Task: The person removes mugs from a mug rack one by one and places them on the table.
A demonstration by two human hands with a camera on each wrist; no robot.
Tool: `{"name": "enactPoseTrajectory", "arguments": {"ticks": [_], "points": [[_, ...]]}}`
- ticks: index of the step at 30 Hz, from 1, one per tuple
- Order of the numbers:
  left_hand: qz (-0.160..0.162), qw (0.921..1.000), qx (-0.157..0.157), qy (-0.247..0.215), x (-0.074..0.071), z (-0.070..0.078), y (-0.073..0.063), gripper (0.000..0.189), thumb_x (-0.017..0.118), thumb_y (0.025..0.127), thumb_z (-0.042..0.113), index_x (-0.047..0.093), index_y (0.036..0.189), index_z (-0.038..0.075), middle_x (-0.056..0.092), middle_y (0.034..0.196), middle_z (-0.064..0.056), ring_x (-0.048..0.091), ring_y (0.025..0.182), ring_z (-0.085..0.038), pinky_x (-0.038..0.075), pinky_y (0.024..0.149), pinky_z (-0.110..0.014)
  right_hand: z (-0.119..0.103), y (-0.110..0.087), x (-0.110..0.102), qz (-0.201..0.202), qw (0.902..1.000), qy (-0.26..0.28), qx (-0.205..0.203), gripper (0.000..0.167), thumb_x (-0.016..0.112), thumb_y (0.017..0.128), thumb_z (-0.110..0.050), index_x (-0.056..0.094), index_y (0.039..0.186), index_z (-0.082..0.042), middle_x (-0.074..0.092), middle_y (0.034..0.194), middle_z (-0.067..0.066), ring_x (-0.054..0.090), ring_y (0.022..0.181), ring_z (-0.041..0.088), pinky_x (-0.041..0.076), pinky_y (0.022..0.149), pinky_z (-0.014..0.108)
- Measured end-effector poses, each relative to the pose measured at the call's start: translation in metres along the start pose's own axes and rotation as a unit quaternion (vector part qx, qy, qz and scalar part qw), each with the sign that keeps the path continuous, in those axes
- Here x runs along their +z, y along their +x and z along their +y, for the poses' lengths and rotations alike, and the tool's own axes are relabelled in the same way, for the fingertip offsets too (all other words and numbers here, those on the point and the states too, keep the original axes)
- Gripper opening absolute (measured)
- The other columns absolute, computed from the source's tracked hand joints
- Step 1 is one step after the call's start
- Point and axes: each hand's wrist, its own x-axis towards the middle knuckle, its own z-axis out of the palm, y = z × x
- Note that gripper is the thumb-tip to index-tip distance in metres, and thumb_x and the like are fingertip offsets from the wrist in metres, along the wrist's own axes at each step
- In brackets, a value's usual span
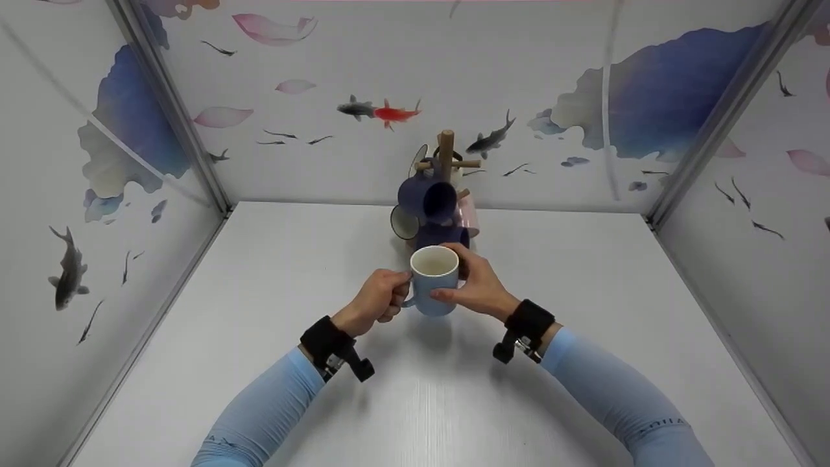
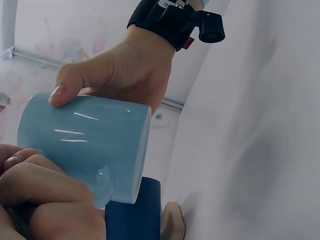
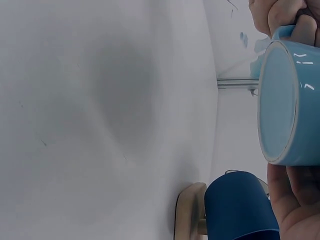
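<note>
A light blue mug (image 1: 434, 295) with a pale inside is held upright above the white table, between both hands. My left hand (image 1: 378, 297) grips its handle; curled fingers cover most of that handle in the left wrist view. From the other side my right hand (image 1: 481, 285) holds the mug's body, thumb on the near side and fingers behind. In the right wrist view the mug's flat bottom (image 3: 278, 102) shows, off the table. Just behind stands a wooden mug tree (image 1: 446, 152), with a dark blue mug (image 1: 415, 194) on an upper peg.
Lower on the tree hang another dark blue mug (image 1: 447, 235), a pink mug (image 1: 469, 217) and a pale, dark-rimmed mug (image 1: 405, 222). The tree's wooden base (image 3: 186, 212) rests on the table (image 1: 311, 240). Printed wall panels (image 1: 519, 39) enclose the table's back and sides.
</note>
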Motion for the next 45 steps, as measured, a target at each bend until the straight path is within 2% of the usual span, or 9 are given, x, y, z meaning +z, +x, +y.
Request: {"name": "enactPoseTrajectory", "arguments": {"ticks": [3, 8, 11, 18, 23, 27, 32, 41, 45], "points": [[0.005, 1.0000, 0.002, 0.003, -0.001, 0.000, -0.001, 0.049, 0.046, 0.114, 0.030, 0.042, 0.067, 0.018, 0.032, 0.059, 0.011, 0.030, 0.046, -0.005, 0.024, 0.044, -0.023, 0.001, 0.000, -0.005, -0.005, 1.0000, -0.005, -0.002, 0.079, 0.094, 0.086, -0.027, 0.060, 0.155, -0.008, 0.074, 0.143, 0.014, 0.074, 0.119, 0.021, 0.063, 0.101, 0.034], [0.015, 0.9998, 0.009, 0.012, -0.005, 0.000, -0.004, 0.049, 0.045, 0.115, 0.030, 0.044, 0.068, 0.018, 0.034, 0.060, 0.011, 0.032, 0.047, -0.006, 0.025, 0.044, -0.023, 0.000, -0.002, -0.012, -0.009, 0.9998, -0.016, 0.002, 0.076, 0.092, 0.086, -0.030, 0.063, 0.153, -0.009, 0.075, 0.144, 0.014, 0.074, 0.120, 0.027, 0.064, 0.103, 0.053], [0.028, 0.9995, 0.013, 0.010, -0.008, -0.001, -0.005, 0.049, 0.045, 0.116, 0.031, 0.045, 0.068, 0.018, 0.034, 0.060, 0.011, 0.031, 0.047, -0.005, 0.025, 0.044, -0.023, -0.001, -0.002, -0.015, -0.009, 0.9997, -0.023, 0.001, 0.073, 0.090, 0.086, -0.030, 0.064, 0.151, -0.009, 0.076, 0.144, 0.015, 0.075, 0.121, 0.031, 0.063, 0.104, 0.060], [0.063, 0.9979, 0.013, 0.011, -0.012, -0.001, -0.007, 0.051, 0.046, 0.116, 0.033, 0.044, 0.067, 0.018, 0.034, 0.059, 0.011, 0.031, 0.047, -0.005, 0.024, 0.044, -0.023, -0.002, -0.003, -0.021, -0.002, 0.9993, -0.038, -0.008, 0.063, 0.088, 0.089, -0.027, 0.067, 0.147, -0.012, 0.077, 0.141, 0.011, 0.075, 0.127, 0.036, 0.064, 0.103, 0.049], [0.084, 0.9964, 0.003, 0.009, -0.015, -0.002, -0.008, 0.051, 0.045, 0.116, 0.031, 0.043, 0.067, 0.018, 0.034, 0.059, 0.011, 0.031, 0.047, -0.004, 0.023, 0.043, -0.022, -0.003, -0.007, -0.028, -0.002, 0.9974, -0.071, 0.008, 0.068, 0.089, 0.089, -0.032, 0.066, 0.148, -0.006, 0.076, 0.142, 0.018, 0.072, 0.130, 0.042, 0.061, 0.108, 0.057], [0.100, 0.9948, 0.001, 0.020, -0.019, -0.005, -0.011, 0.051, 0.043, 0.116, 0.030, 0.042, 0.067, 0.018, 0.034, 0.059, 0.011, 0.030, 0.046, -0.004, 0.023, 0.043, -0.022, 0.000, -0.011, -0.037, 0.009, 0.9945, -0.103, 0.020, 0.070, 0.090, 0.089, -0.034, 0.066, 0.148, -0.006, 0.074, 0.143, 0.019, 0.072, 0.130, 0.037, 0.059, 0.112, 0.062], [0.117, 0.9927, 0.005, 0.029, -0.027, -0.006, -0.018, 0.049, 0.042, 0.116, 0.029, 0.044, 0.068, 0.017, 0.036, 0.061, 0.010, 0.031, 0.048, -0.006, 0.024, 0.044, -0.022, 0.003, -0.014, -0.047, 0.024, 0.9921, -0.121, 0.022, 0.071, 0.092, 0.088, -0.034, 0.066, 0.147, -0.005, 0.072, 0.145, 0.023, 0.070, 0.133, 0.039, 0.057, 0.114, 0.064], [0.154, 0.9875, 0.023, 0.026, -0.036, -0.008, -0.026, 0.051, 0.042, 0.117, 0.027, 0.041, 0.066, 0.019, 0.037, 0.061, 0.009, 0.031, 0.047, -0.006, 0.024, 0.044, -0.023, 0.006, -0.021, -0.063, 0.034, 0.9858, -0.163, 0.021, 0.076, 0.094, 0.088, -0.036, 0.064, 0.152, -0.009, 0.069, 0.153, 0.016, 0.064, 0.140, 0.040, 0.053, 0.118, 0.065], [0.176, 0.9836, 0.035, 0.019, -0.039, -0.009, -0.027, 0.051, 0.041, 0.117, 0.025, 0.041, 0.067, 0.018, 0.038, 0.061, 0.009, 0.032, 0.047, -0.005, 0.025, 0.043, -0.022, 0.007, -0.027, -0.070, 0.042, 0.9837, -0.172, 0.030, 0.078, 0.094, 0.088, -0.035, 0.062, 0.153, -0.008, 0.066, 0.156, 0.017, 0.062, 0.143, 0.041, 0.052, 0.118, 0.066]]}}
